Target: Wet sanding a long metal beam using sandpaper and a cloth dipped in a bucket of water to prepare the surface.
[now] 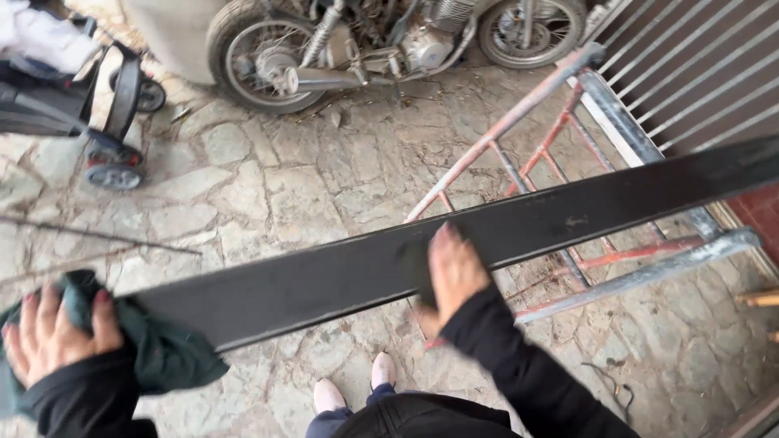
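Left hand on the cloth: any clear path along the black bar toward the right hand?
Probably yes. The left hand holds the green cloth at the bar's near end; the bar's top lies bare up to the right hand.

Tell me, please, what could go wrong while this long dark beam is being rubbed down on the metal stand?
The beam rests on a stand only toward its far end; the left hand props the near end through a green cloth, so a slip there might drop it toward the feet. The right hand presses near the beam's edge, which could nick the fingers. The uneven stone paving might let the stand rock.
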